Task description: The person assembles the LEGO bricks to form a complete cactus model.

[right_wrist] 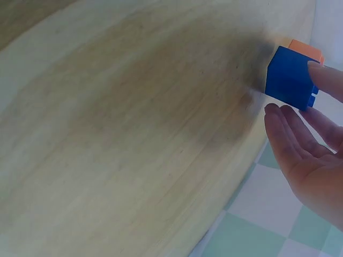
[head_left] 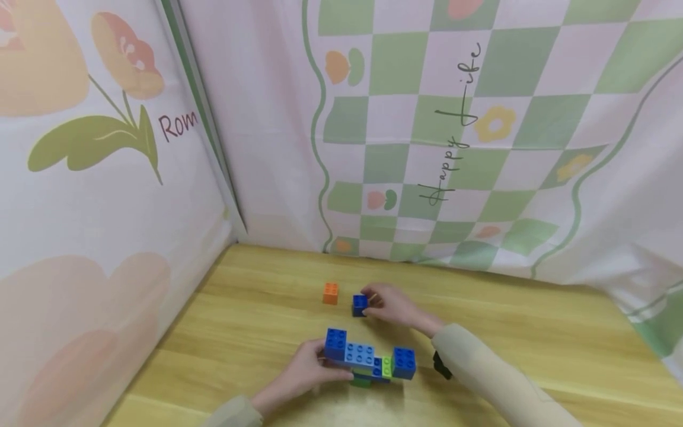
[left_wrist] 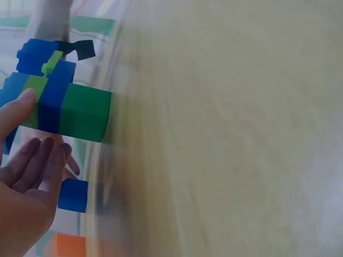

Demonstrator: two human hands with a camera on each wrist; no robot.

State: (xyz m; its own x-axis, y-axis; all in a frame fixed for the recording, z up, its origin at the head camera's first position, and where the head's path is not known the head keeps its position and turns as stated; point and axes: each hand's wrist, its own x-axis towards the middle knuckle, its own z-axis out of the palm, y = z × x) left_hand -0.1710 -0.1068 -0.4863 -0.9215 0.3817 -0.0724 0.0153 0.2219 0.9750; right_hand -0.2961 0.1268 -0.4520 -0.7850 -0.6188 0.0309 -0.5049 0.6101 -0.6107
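My left hand (head_left: 305,369) holds a build of toy bricks (head_left: 360,354) by its left end, thumb on the near side. The build has a large blue brick at each end, a light-blue one, lime-green and dark-blue ones between, and a green brick (left_wrist: 86,111) at its bottom. Beyond it, my right hand (head_left: 396,305) pinches a small blue brick (head_left: 360,305) between thumb and fingertips. In the right wrist view the thumb lies on the studded side of this blue brick (right_wrist: 292,78). An orange brick (head_left: 331,293) stands on the table just left of the blue one.
The wooden table (head_left: 256,308) meets a patterned curtain (head_left: 395,166) at the back and a printed cloth wall (head_left: 107,213) on the left. A small black object (head_left: 441,365) shows beside the right sleeve (head_left: 480,362).
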